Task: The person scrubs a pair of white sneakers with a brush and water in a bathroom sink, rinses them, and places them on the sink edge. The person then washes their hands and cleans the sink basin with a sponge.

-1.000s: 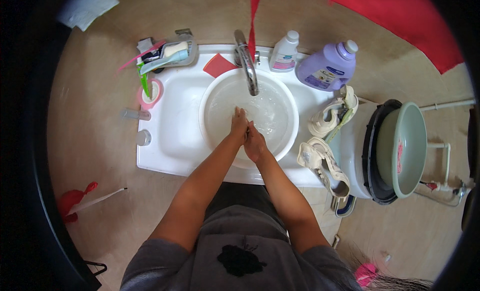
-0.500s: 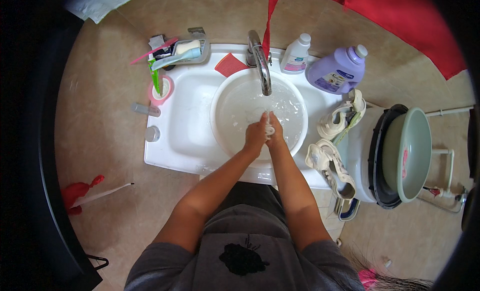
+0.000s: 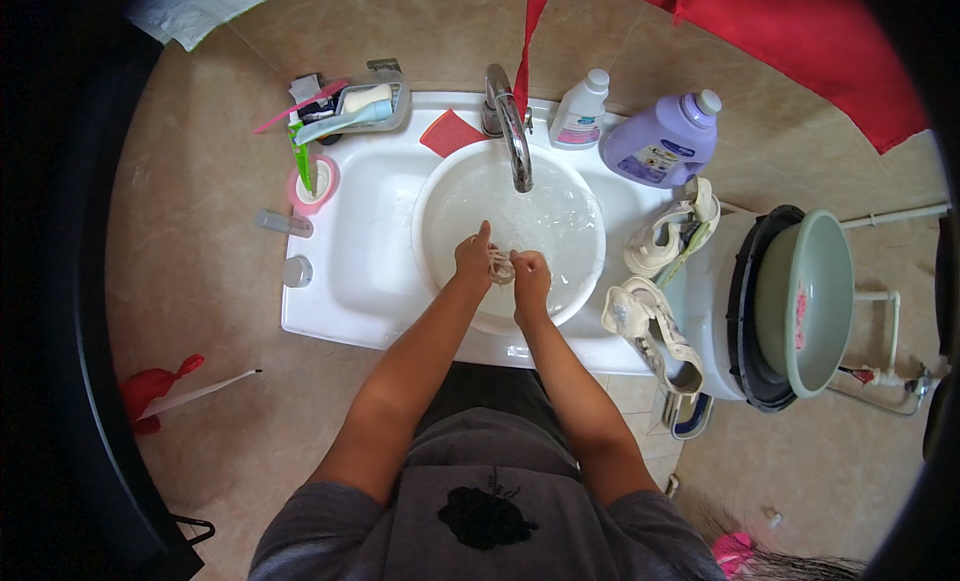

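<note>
White shoelaces (image 3: 501,265) hang in loops between my two hands, over the water in a round white basin (image 3: 421,221). My left hand (image 3: 474,257) is closed on them, its thumb pointing up. With bent fingers, my right hand (image 3: 532,280) pinches the strands from the other side. The basin sits in a white sink (image 3: 345,326) below a curved metal tap (image 3: 513,141). On the right side of the sink lie two pale shoes without laces, one farther shoe (image 3: 655,243) and one nearer shoe (image 3: 655,331).
A white bottle (image 3: 580,111) and a purple jug (image 3: 662,141) stand behind the basin. A red cloth (image 3: 450,133) lies left of the tap. Toiletries fill a clear tray (image 3: 395,109) at the back left. Right of the sink, a green basin (image 3: 830,311) leans on its side.
My hands have drawn apart and moved slightly left and nearer. The bunched laces are now spread between them. The whole view has shifted a little.
</note>
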`<action>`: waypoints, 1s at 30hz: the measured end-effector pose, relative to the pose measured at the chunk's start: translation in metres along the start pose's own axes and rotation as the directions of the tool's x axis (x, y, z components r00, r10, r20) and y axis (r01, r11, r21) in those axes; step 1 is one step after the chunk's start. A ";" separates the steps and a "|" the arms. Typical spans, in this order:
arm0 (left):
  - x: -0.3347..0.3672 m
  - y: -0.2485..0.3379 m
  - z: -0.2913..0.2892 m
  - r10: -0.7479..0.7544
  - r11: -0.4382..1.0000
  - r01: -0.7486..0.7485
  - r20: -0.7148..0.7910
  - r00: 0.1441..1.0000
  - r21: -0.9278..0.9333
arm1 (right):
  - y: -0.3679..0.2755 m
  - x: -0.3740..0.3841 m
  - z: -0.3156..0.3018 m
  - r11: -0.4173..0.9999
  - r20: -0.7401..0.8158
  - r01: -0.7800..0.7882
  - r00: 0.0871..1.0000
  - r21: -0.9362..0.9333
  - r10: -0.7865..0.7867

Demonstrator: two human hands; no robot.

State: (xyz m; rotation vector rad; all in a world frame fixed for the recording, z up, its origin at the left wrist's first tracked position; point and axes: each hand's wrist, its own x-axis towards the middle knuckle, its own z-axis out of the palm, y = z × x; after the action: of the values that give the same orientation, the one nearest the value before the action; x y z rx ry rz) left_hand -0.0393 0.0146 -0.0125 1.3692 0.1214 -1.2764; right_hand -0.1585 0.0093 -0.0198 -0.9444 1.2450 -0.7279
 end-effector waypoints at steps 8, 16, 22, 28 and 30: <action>-0.027 -0.019 0.029 0.385 0.811 -0.378 0.079 0.919 0.447 | -0.009 0.015 0.002 0.463 0.472 -0.587 0.809 0.664 0.351; -0.015 -0.007 0.017 -0.115 0.900 0.021 0.191 0.975 0.436 | -0.023 0.006 0.016 0.792 0.281 -0.328 0.937 0.515 0.205; -0.017 -0.039 0.019 -0.380 0.921 0.387 0.105 0.919 -0.055 | -0.014 0.012 0.010 0.958 0.214 -0.288 0.935 0.000 0.282; 0.009 -0.035 0.008 -0.293 0.956 0.290 0.117 0.949 0.041 | -0.040 -0.013 -0.002 0.981 0.184 -0.184 0.968 0.067 0.169; 0.003 -0.026 0.007 -0.219 0.973 0.229 0.196 0.956 -0.032 | -0.049 -0.019 -0.008 0.990 0.201 0.068 0.979 -0.125 -0.041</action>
State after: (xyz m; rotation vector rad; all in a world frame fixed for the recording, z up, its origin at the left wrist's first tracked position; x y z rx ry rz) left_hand -0.0605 0.0149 -0.0293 1.2037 0.1811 -1.5777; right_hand -0.1680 0.0026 0.0325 -1.1348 1.1044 -0.5841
